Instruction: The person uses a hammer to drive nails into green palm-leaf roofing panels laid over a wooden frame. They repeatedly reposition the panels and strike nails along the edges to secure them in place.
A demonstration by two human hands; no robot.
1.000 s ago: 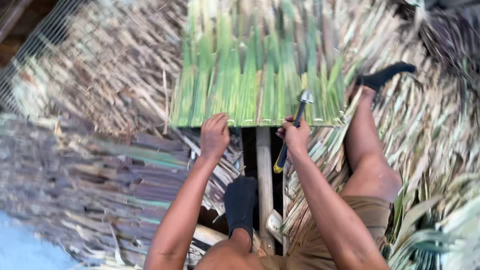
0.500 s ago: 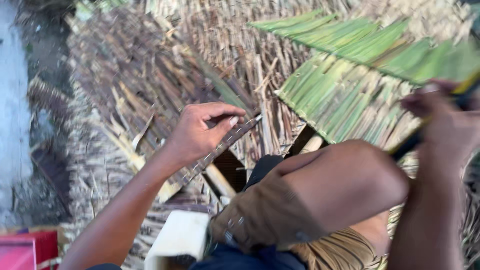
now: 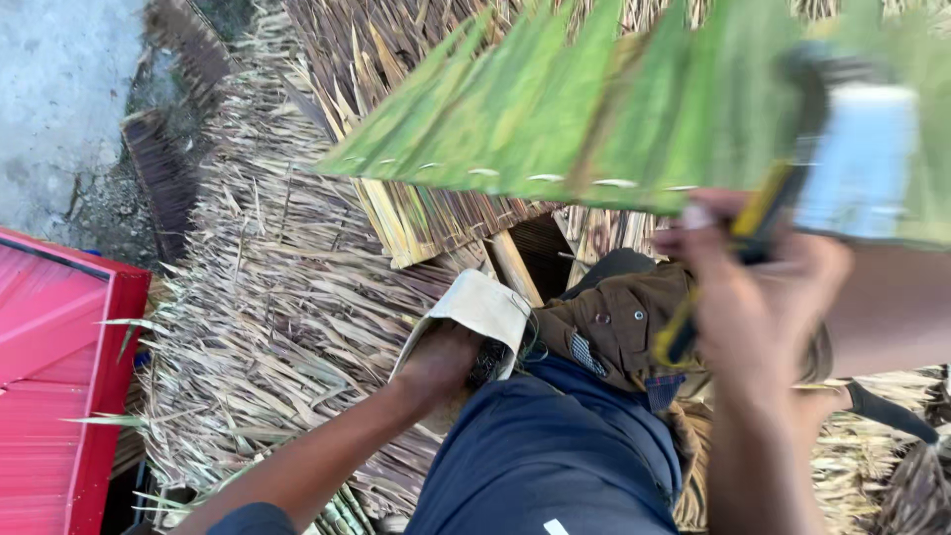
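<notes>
A hammer [image 3: 792, 168] with a yellow-and-black handle sits at the right of the frame, its blurred metal head up near the upper right corner and the handle running down and left. The right hand [image 3: 758, 297] is wrapped tight around that handle, fingers fully closed, raised just below a panel of fresh green folded palm leaves [image 3: 594, 119] that spans the top of the frame and is stitched along its lower edge. Lower and nearer the middle, the left hand [image 3: 441, 362] is pushed into a pale cloth pouch [image 3: 480, 307] at the person's hip; the flap covers the fingers, so whether they have closed on anything inside cannot be told. Beside the pouch lie brown shorts [image 3: 624, 317] with small buttons, and below them a dark blue shirt [image 3: 550, 456] fills the lower middle. All around, dry brown thatch [image 3: 267, 327] spreads in layers across the centre and left. At the lower left edge stands a red sheet-metal roof [image 3: 59, 396], with grey concrete ground [image 3: 59, 109] in the upper left corner.
</notes>
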